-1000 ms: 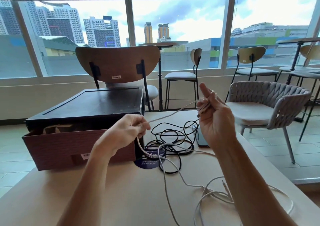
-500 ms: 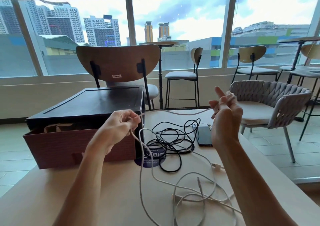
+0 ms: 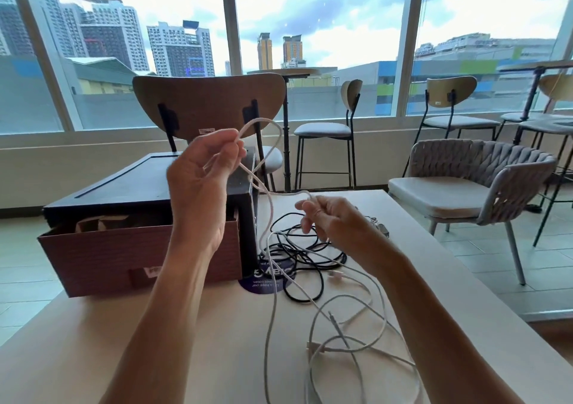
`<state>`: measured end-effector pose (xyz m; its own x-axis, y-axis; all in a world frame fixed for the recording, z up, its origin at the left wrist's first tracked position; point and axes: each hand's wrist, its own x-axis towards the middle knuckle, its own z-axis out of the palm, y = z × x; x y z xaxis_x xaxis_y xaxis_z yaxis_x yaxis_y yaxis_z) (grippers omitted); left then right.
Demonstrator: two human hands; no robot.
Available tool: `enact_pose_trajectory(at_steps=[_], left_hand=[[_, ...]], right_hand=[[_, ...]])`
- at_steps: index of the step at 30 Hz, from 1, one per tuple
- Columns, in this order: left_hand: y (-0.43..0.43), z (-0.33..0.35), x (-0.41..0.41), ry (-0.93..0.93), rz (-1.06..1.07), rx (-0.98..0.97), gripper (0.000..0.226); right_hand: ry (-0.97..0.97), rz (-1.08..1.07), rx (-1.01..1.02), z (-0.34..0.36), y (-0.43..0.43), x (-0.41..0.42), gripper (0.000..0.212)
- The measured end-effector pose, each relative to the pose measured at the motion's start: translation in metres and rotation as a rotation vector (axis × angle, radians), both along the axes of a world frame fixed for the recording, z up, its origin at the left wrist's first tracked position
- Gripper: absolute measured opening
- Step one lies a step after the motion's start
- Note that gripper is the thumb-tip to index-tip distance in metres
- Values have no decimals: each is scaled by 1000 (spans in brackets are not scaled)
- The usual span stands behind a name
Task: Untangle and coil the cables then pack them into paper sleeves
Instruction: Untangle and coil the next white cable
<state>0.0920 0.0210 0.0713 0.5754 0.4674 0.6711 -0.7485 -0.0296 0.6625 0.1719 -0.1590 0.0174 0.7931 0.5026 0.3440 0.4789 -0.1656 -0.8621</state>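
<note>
Tall windows (image 3: 325,46) back the room beyond a pale worktop (image 3: 93,341). A cardboard box (image 3: 108,254) sits at its left edge, black cables (image 3: 310,247) mid-worktop. The left hand (image 3: 201,183) and right hand (image 3: 335,220) each pinch the white cable (image 3: 272,212), held above its tangle at the near edge.

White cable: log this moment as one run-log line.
step: untangling | left hand: raised, pinches looped white cable | right hand: lower, grips same cable | black cables: heaped on table

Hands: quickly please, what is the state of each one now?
Left hand: closed, pinching a loop of the white cable.
Right hand: closed, gripping the same white cable.
</note>
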Motion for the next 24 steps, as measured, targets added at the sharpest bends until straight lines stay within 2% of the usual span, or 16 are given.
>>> enact_pose_trajectory(at_steps=[3,7,9,13,17,19,21,24], left_hand=[[2,5,-3,-84,-20,-63,27],[3,13,-9,-166,-36,-83,22],[3,16,-11,-166,-17,-27,22],[-7,14,-11,-103,-20,27,20],[-17,12,-11,-28,-148,-83,12],[-17,11,-11,2,-174,-77,11],[-15,9,-9,35,-147,-16,13],[-8,4,-3,86,41,174,12]], right_hand=[[41,47,-100,-7,4,-2,45],[120,199,-83,-10,9,-8,48],[106,276,-87,-9,13,-15,40],[127,313,32,-8,25,-28,15],[102,246,93,-13,37,-36,16],[110,201,159,-16,41,-37,30],[131,159,227,-15,41,-34,32],[179,83,360,-10,31,-27,28]])
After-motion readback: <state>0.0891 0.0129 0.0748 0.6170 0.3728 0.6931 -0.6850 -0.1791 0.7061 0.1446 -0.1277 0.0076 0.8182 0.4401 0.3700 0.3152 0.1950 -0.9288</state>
